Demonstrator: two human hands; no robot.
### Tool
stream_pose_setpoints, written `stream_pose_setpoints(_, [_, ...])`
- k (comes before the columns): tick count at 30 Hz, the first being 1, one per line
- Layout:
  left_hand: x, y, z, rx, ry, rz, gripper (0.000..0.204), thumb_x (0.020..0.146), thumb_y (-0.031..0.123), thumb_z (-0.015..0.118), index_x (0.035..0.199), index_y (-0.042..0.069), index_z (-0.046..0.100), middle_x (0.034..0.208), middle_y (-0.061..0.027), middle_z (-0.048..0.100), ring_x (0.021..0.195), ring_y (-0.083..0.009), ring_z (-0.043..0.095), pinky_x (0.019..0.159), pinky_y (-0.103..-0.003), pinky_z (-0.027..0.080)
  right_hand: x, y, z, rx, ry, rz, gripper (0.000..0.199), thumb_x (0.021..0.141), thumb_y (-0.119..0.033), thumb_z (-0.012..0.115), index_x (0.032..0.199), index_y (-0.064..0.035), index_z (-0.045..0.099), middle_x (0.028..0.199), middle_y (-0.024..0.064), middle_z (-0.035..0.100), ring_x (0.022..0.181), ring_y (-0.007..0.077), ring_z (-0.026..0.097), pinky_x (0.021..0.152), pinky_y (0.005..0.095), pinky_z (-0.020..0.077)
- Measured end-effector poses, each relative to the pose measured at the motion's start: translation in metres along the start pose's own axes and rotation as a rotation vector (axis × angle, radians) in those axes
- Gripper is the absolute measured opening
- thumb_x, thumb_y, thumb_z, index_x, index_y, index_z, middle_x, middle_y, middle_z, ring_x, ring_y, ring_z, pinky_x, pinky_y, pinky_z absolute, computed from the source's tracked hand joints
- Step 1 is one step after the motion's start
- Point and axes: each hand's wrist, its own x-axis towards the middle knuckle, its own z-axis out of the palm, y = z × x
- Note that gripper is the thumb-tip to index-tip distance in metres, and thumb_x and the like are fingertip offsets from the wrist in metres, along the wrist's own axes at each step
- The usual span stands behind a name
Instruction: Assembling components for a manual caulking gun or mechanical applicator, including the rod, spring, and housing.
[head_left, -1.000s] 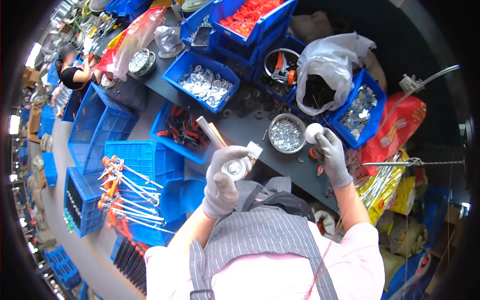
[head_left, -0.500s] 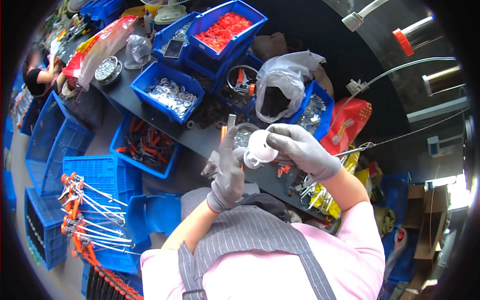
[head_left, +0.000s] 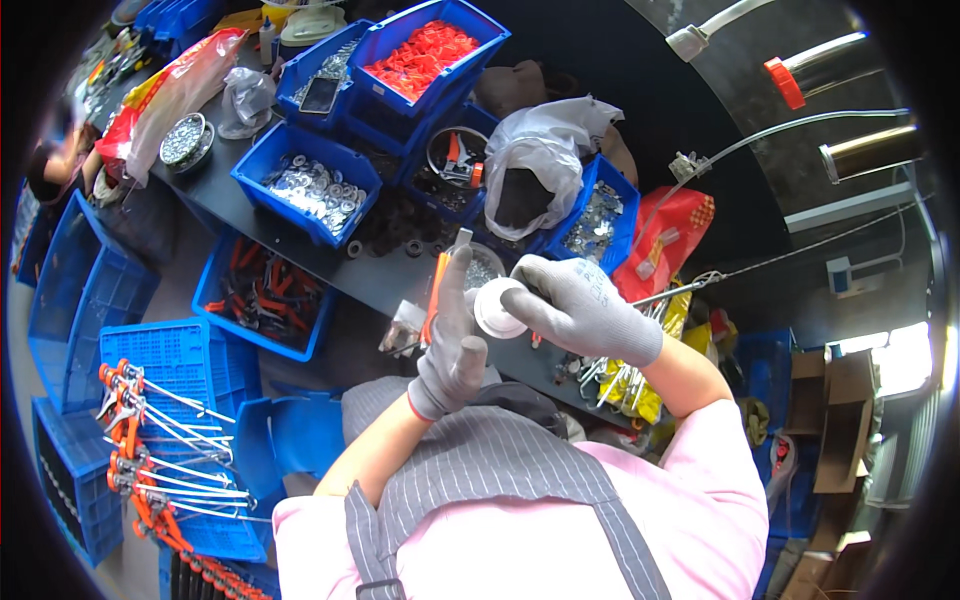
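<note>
Both hands wear grey knit gloves and meet above the dark workbench (head_left: 380, 285). My left hand (head_left: 452, 350) grips a slim orange-handled tool (head_left: 436, 285) that stands upright. My right hand (head_left: 570, 305) holds a white round disc-shaped part (head_left: 497, 308) and presses it against the left hand's fingers. A round metal bowl of small silver parts (head_left: 480, 268) sits on the bench just behind the hands, partly hidden by them.
Blue bins line the bench: silver washers (head_left: 310, 185), red parts (head_left: 425, 55), silver pieces (head_left: 600, 220). A white bag of dark parts (head_left: 535, 175) stands between them. A blue bin of orange tools (head_left: 265, 295) and crates with orange-handled clamps (head_left: 140, 430) lie at left. Another person (head_left: 55, 165) is far left.
My right hand brought the white disc from the right over to my left hand. The view has tilted, so the bench and bins now sit higher and more to the left.
</note>
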Motion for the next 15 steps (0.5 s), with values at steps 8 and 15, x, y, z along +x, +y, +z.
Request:
stream_pose_setpoints(8, [0.003,0.017,-0.005,0.140,0.078,-0.252,0.094,0.108,0.059,0.056,0.167,-0.010,0.029,0.145,-0.0242,0.063,0.133,-0.0298,0.066,0.113,-0.041,0.054,0.002,0.002,0.011,0.137,0.077,0.006,0.038,0.102,-0.035,0.073,0.105,0.0020,0.069,0.087,0.0207,0.075,0.082,0.0358,0.079,0.073,0.0425,0.0573])
stream_pose_setpoints(15, [0.016,0.037,-0.002,0.224,0.155,-0.242,0.078,0.107,0.052,0.053,0.160,-0.006,0.048,0.146,-0.0149,0.062,0.125,-0.0186,0.064,0.109,-0.034,0.051,0.009,0.097,0.004,1.335,0.140,0.164,0.019,0.106,-0.018,0.072,0.113,-0.0003,0.071,0.095,0.0036,0.068,0.080,0.0138,0.064,0.067,0.0277,0.0540])
